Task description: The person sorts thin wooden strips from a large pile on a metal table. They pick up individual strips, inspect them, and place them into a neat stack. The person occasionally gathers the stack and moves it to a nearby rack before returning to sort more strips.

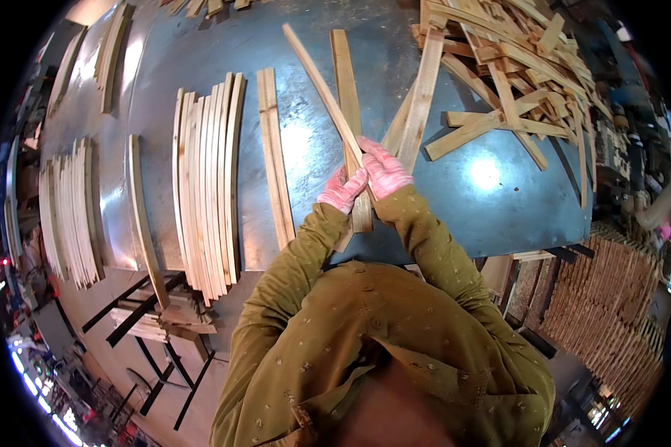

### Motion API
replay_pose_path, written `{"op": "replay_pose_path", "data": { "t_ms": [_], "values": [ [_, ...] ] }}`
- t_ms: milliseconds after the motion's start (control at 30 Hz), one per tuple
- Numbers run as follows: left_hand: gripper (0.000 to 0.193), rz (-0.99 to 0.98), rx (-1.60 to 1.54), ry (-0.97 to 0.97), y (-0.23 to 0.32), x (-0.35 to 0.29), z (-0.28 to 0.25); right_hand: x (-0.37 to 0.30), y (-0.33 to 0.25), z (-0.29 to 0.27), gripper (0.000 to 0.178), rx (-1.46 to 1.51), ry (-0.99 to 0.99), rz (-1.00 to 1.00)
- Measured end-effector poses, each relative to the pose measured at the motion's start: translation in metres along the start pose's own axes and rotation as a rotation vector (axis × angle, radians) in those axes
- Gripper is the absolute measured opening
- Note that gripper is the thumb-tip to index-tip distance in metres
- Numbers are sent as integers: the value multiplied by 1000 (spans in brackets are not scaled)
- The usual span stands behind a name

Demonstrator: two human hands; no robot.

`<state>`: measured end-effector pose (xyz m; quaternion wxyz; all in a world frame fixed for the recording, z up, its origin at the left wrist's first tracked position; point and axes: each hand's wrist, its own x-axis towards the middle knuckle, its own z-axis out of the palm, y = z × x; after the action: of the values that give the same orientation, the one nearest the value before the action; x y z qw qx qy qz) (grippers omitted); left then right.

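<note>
Thin pale wooden strips [348, 112] lie over the shiny grey metal table [492, 194], their near ends by me. My left hand in a pink glove [342, 191] and right hand in a pink glove [384, 173] are both closed around them. I think I should grip firmly and keep the strips flat, away from the messy wood pile [514, 67].

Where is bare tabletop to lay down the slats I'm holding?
Bare metal table lies right of the right hand, below the loose slat heap. A narrower gap lies between the slat pair and left hand. Sorted rows crowd the left.
</note>
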<state>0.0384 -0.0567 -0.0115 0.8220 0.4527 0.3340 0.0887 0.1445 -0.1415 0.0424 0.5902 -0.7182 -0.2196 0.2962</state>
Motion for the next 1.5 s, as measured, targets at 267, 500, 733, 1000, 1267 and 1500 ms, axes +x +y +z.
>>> {"op": "replay_pose_path", "data": {
  "t_ms": [267,500,733,1000,1267,1500],
  "values": [
    [47,16,149,104,27,5,3,2,29,-45,51,265,-149,319],
    [41,-105,144,74,42,-7,19,-8,13,-37,48,-770,-372,-328],
    [33,183,197,36,194,88,14,98,-69,-172,47,-1025,193,-647],
    [71,277,1058,571,352,258,-109,277,-111,-263,76,-1655,210,-55],
    [49,99,540,79,94,53,-20,287,-127,-267,74,-1503,-29,166],
    [56,-50,-99,-210,53,32,64,189,-120,-124,91,-935,152,259]
  ]
}}
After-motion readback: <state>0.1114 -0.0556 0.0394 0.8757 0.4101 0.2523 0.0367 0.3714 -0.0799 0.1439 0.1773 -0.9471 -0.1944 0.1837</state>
